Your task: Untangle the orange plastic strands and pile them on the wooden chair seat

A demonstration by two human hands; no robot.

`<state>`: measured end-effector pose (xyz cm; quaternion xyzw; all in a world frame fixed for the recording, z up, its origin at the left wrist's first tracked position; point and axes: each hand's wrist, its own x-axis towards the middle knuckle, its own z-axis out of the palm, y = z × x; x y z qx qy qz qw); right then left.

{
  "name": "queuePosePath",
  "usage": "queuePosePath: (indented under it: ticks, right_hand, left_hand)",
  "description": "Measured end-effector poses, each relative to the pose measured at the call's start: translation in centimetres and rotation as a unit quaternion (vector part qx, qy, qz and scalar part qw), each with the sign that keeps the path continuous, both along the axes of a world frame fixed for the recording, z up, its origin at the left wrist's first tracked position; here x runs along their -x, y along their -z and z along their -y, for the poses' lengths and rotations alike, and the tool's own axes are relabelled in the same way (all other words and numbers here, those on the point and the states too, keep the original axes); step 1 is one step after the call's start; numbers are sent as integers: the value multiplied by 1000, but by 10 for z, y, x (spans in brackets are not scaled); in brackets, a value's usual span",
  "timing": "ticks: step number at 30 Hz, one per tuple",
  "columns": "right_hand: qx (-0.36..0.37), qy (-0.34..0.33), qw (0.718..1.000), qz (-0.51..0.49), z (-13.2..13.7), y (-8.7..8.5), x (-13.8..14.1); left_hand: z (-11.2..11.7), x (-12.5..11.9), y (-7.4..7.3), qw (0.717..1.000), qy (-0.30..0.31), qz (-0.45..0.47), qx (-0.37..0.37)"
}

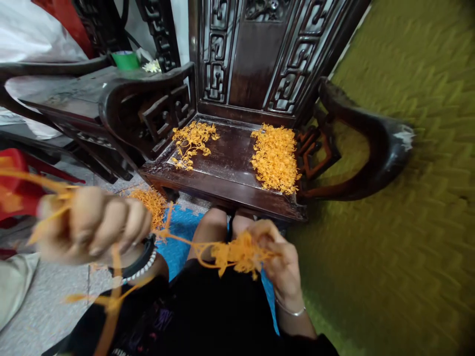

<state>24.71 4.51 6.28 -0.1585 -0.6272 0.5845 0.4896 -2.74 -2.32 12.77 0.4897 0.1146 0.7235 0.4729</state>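
My left hand (92,225) is a closed fist, raised and blurred, gripping orange plastic strands (111,291) that trail down past my wrist. From it a strand runs right to a bunch of small orange plastic flowers (237,253), which my right hand (280,257) holds with its fingers over my lap. In front of me stands a dark carved wooden chair (230,190). On its seat lie two heaps of the same orange flowers: a thin one (193,141) at the left and a dense one (275,158) at the right.
Another orange heap (150,200) lies on the floor by the chair's front left corner, next to a blue mat (178,237). A dark wooden table (70,96) with a green cup (126,59) stands at the left. A green patterned wall (408,198) fills the right.
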Motion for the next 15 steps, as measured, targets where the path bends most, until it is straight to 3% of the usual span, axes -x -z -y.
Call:
queuePosePath:
  ticks: [2, 4, 7, 9, 10, 12, 13, 15]
  right_hand:
    - [44, 63, 995, -61, -13, -7, 7]
    - [95, 89, 987, -96, -23, -10, 16]
    - [126, 141, 979, -82, -34, -8, 27]
    - [95, 204, 973, -45, -37, -4, 30]
    - [73, 231, 970, -29, -38, -2, 31]
    - [41, 251, 967, -9, -39, 0, 33]
    - [38, 241, 970, -3, -38, 1, 34]
    - [49, 187, 981, 0, -36, 2, 39]
  left_hand:
    - [-7, -4, 17, 999, 6, -31, 16]
    - [-10, -10, 45, 984, -66, -6, 168]
    - [-7, -9, 95, 908, -111, 4, 404]
    - [-1, -2, 120, 839, -224, -2, 496]
    - [2, 2, 127, 802, -308, -3, 512]
    - [9, 6, 128, 743, -480, -25, 466]
    - [11, 4, 122, 732, -538, -55, 413]
    - [11, -7, 102, 752, -570, -160, 291]
